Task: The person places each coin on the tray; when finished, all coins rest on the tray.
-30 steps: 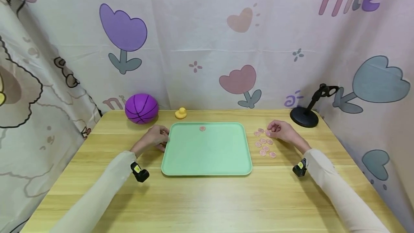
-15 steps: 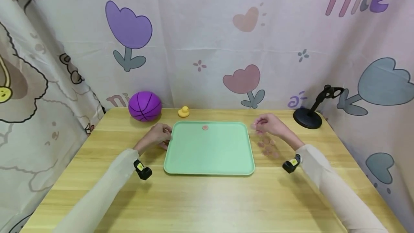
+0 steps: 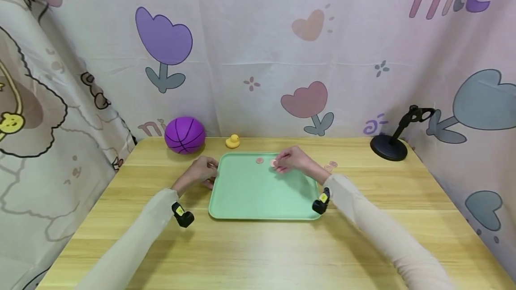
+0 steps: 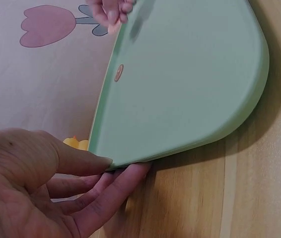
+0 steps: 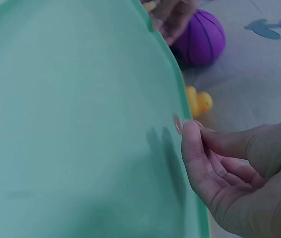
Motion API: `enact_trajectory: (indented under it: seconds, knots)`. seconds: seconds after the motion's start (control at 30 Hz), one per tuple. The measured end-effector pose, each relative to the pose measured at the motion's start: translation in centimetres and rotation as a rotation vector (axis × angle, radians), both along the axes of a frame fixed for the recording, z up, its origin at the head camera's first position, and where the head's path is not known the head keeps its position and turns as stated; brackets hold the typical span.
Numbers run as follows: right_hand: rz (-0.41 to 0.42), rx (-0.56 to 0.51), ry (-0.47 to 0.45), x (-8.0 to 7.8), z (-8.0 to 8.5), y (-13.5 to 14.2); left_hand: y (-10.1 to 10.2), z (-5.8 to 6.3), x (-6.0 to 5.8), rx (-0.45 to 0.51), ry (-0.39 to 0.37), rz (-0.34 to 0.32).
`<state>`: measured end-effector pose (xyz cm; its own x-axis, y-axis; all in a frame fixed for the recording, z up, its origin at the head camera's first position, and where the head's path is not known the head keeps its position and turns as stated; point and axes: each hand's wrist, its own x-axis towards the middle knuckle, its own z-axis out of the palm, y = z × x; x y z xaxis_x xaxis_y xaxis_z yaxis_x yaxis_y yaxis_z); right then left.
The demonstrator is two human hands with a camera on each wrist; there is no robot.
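My left hand (image 3: 200,171) grips the left edge of a light green tray (image 3: 258,196); in the left wrist view its thumb (image 4: 88,161) lies at the rim with fingers against the edge's outer side. One copper-coloured coin (image 3: 260,160) lies flat on the tray near the far rim. Just right of that coin, my right hand (image 3: 293,159) pinches another coin (image 3: 273,163) between thumb and fingertips, above the tray's far side. In the left wrist view the pinched coin (image 4: 113,27) shows below the fingertips. A few more coins (image 3: 333,164) lie on the table, partly hidden behind the right forearm.
A purple ball (image 3: 184,135) and a yellow rubber duck (image 3: 232,141) sit behind the tray, at the wooden table's (image 3: 258,254) back edge. A black stand (image 3: 389,147) with a round base is at the back right. A printed curtain (image 3: 242,48) hangs behind.
My right hand has carried a coin leftward from the pile on the table to over the tray. The left hand has stayed at the tray's edge. The head view has shifted slightly.
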<state>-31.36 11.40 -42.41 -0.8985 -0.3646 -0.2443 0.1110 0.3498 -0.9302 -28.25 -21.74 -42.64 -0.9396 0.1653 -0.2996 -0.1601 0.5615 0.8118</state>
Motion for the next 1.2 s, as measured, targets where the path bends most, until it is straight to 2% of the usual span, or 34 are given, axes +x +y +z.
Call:
enact_trajectory:
  seconds: [0.2,0.3,0.4,0.53,0.63,0.87,1.2]
  knots:
    - [-0.013,0.021,-0.038,0.0,-0.6,-3.1,0.2,0.2,-0.1,-0.004,0.002,-0.007]
    - [-0.021,0.043,-0.049,0.1,-0.7,-3.6,0.4,0.2,-0.1,-0.002,0.009,-0.018]
    - [-0.014,0.052,-0.078,0.3,-1.0,-4.0,0.3,0.0,0.3,0.007,0.002,-0.027]
    - [-0.001,0.082,-0.13,0.3,-1.1,-4.6,-0.1,-0.2,1.0,0.018,-0.011,-0.016]
    - [-0.005,0.108,-0.156,0.0,-1.0,-5.0,-0.1,-0.2,1.0,0.009,-0.01,-0.012]
    - [-0.012,0.17,-0.137,-0.5,-0.8,-4.9,0.4,0.0,0.6,0.019,-0.006,-0.015]
    - [0.024,0.156,-0.109,-0.4,-0.5,-4.8,0.4,0.3,0.3,-0.021,0.001,-0.012]
